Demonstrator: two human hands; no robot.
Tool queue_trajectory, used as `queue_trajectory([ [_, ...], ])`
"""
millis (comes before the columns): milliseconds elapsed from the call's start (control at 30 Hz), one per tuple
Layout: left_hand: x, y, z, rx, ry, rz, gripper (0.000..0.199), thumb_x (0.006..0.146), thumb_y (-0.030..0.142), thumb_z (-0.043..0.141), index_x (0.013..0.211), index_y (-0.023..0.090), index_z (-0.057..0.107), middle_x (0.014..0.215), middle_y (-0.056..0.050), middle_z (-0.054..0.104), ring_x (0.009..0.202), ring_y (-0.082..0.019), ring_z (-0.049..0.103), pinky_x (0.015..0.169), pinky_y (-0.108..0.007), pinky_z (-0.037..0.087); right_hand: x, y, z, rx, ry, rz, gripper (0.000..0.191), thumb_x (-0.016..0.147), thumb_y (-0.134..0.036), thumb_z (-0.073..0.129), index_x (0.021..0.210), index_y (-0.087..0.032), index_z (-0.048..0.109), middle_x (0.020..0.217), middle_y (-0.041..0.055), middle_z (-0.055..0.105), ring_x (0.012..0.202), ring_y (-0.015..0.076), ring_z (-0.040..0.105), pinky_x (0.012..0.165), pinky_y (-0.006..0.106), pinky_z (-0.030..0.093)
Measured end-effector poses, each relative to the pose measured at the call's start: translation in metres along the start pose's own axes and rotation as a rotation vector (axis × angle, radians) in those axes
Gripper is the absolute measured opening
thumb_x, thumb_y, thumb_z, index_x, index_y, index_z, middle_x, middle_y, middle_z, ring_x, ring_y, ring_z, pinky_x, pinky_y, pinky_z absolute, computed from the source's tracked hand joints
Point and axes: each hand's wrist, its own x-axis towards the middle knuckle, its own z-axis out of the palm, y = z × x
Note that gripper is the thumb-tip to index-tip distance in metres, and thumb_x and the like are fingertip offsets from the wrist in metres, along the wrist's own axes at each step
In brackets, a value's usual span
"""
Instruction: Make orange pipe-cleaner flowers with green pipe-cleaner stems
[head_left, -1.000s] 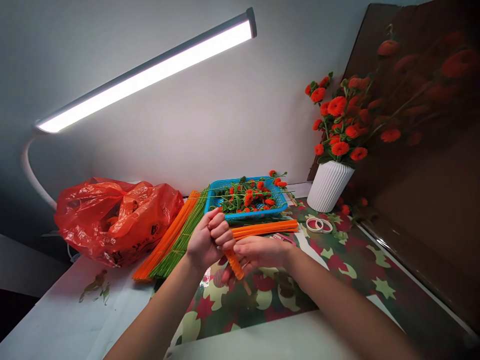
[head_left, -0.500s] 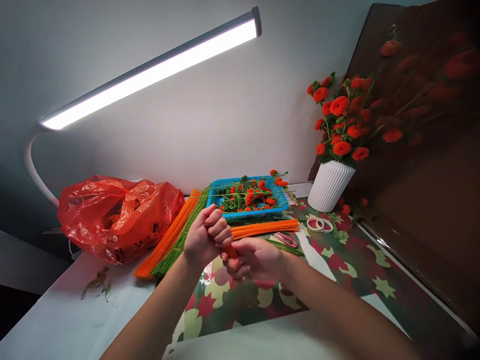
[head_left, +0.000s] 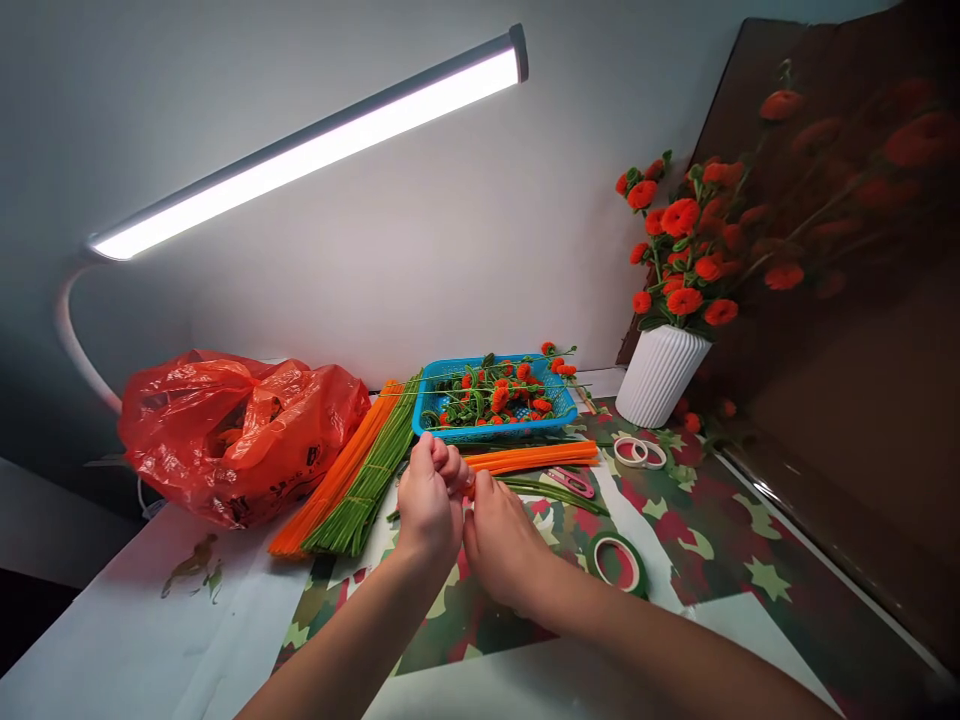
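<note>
My left hand (head_left: 433, 497) and my right hand (head_left: 501, 535) meet over the patterned mat, fingers curled inward. A small bit of an orange piece (head_left: 470, 489) shows between the fingertips, and both hands are closed on it; the rest of it is hidden. Just beyond them lie loose orange stems (head_left: 532, 457), some green stems (head_left: 551, 492) and pink-handled snips (head_left: 571, 482). To the right of my right hand a roll of green tape (head_left: 617, 563) rests on the mat.
A blue basket (head_left: 487, 432) holds orange flowers with green stems. Left of it lie orange (head_left: 337, 470) and green bundles (head_left: 364, 485) and a red plastic bag (head_left: 240, 440). Two white tape rolls (head_left: 639, 453) and a white vase of flowers (head_left: 663, 375) stand right, under a lamp (head_left: 315, 140).
Both hands have turned, with their backs now more toward me, and the right hand has come closer to the left. The green tape roll, hidden before, now shows.
</note>
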Motion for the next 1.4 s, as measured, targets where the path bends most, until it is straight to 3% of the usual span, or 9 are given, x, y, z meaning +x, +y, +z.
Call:
queue_trajectory([
  [167,0.001,0.001,-0.001,-0.013,0.051,-0.046,0.049,0.097,0.025,0.033,0.048,0.018,0.032,0.041,0.006,0.027,0.039,-0.008,0.026,0.043,-0.021,0.026,-0.001,-0.004,0.003,-0.127,0.024,0.044,0.027,0.083,-0.005,0.042,0.106,-0.013,0.052,0.111,0.0150,0.058,0.106,0.0280,0.053,0.090,0.041,0.041],
  [467,0.001,0.003,0.000,-0.056,0.094,-0.080,0.049,0.098,0.028,0.031,0.051,0.019,0.031,0.042,0.006,0.028,0.040,-0.009,0.029,0.049,-0.023,0.032,-0.003,0.001,0.017,-0.255,0.125,-0.003,0.028,0.079,-0.013,0.050,0.106,-0.013,0.051,0.114,0.0174,0.053,0.105,0.0304,0.049,0.087,0.045,0.041],
  [600,0.000,0.005,0.001,-0.151,0.072,-0.087,0.045,0.096,0.032,0.039,0.054,0.019,0.032,0.045,0.007,0.029,0.042,-0.009,0.032,0.050,-0.022,0.033,-0.003,0.001,0.015,-0.242,0.135,-0.006,0.033,0.076,-0.011,0.050,0.109,-0.012,0.049,0.115,0.0184,0.051,0.105,0.0313,0.048,0.088,0.047,0.040],
  [767,-0.006,0.009,0.003,-0.233,0.040,-0.089,0.031,0.090,0.025,0.039,0.059,0.019,0.037,0.052,0.005,0.035,0.047,-0.009,0.036,0.051,-0.021,0.035,-0.002,0.001,0.015,-0.214,0.161,-0.015,0.035,0.077,-0.013,0.050,0.112,-0.013,0.047,0.118,0.0191,0.050,0.108,0.0329,0.045,0.092,0.050,0.038],
  [967,-0.012,0.017,0.003,-0.242,-0.061,-0.056,0.021,0.081,0.032,0.041,0.064,0.019,0.039,0.058,0.003,0.037,0.052,-0.011,0.040,0.054,-0.023,0.040,-0.003,0.000,0.010,-0.114,0.187,-0.067,0.039,0.080,-0.019,0.053,0.118,-0.013,0.044,0.122,0.0189,0.048,0.114,0.0332,0.042,0.099,0.052,0.034],
  [1100,-0.001,0.029,-0.001,-0.176,-0.192,-0.141,0.017,0.080,0.031,0.040,0.068,0.019,0.043,0.059,0.002,0.037,0.052,-0.013,0.040,0.054,-0.025,0.042,0.003,0.005,-0.013,0.238,0.035,-0.193,0.050,0.076,-0.023,0.060,0.122,-0.016,0.042,0.117,0.0128,0.052,0.107,0.0261,0.050,0.090,0.040,0.044],
  [1200,0.013,0.040,-0.006,-0.163,-0.268,-0.205,0.017,0.081,0.029,0.039,0.070,0.018,0.046,0.059,0.003,0.037,0.050,-0.013,0.041,0.056,-0.028,0.045,0.012,0.015,-0.040,0.459,-0.244,-0.117,0.053,0.075,-0.027,0.064,0.123,-0.020,0.042,0.096,0.0042,0.059,0.077,0.0174,0.057,0.064,0.028,0.047],
  [1333,0.025,0.048,-0.010,-0.190,-0.287,-0.137,0.016,0.080,0.025,0.041,0.071,0.017,0.050,0.058,0.003,0.040,0.050,-0.012,0.045,0.057,-0.028,0.047,0.024,0.026,-0.069,0.513,-0.510,-0.009,0.013,0.086,-0.029,0.053,0.088,-0.016,0.054,0.066,-0.0009,0.060,0.059,0.0119,0.056,0.055,0.022,0.042],
  [1400,0.027,0.047,-0.009,-0.192,-0.258,-0.109,0.015,0.080,0.024,0.043,0.075,0.016,0.054,0.063,0.000,0.049,0.055,-0.014,0.052,0.062,-0.030,0.049,0.027,0.028,-0.076,0.517,-0.551,-0.023,0.019,0.090,-0.026,0.045,0.077,-0.016,0.054,0.060,-0.0015,0.058,0.055,0.0106,0.056,0.051,0.020,0.039],
])
